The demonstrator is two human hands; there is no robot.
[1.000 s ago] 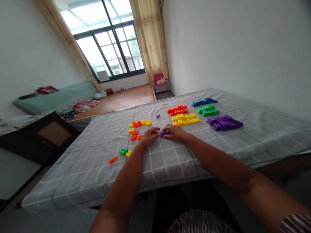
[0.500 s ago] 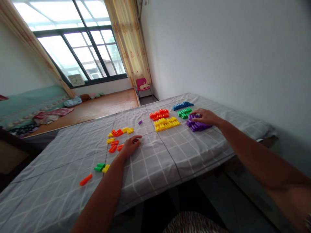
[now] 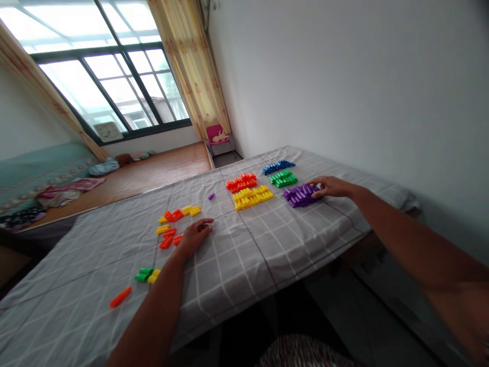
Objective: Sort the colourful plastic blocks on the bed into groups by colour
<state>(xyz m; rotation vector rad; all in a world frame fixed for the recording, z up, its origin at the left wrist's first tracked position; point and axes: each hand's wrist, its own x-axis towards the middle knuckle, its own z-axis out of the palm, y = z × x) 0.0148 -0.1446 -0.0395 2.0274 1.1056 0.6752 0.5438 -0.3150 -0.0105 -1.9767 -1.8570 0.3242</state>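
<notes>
at the right end of the sorted piles, the purple pieces (image 3: 300, 195) could slide out of line if the right hand (image 3: 329, 187) drags on the soft cloth (image 3: 244, 255). its fingers touch their right edge, grip unclear; the left hand (image 3: 197, 234) lies well apart, loosely open, near the orange pieces (image 3: 167, 240).

Open lane on grey checked cloth (image 3: 229, 255), near edge up between left hand (image 3: 196, 233) and yellow pile (image 3: 253, 198); lone purple piece (image 3: 211, 196) sits farther up. Right: purple pile (image 3: 301, 195) blocks, right hand (image 3: 330, 187) at its right end. Green pile (image 3: 283, 179) and blue pile (image 3: 278, 167) beyond, narrow gaps. Left: loose orange and yellow pieces (image 3: 167, 241) obstruct.
</notes>
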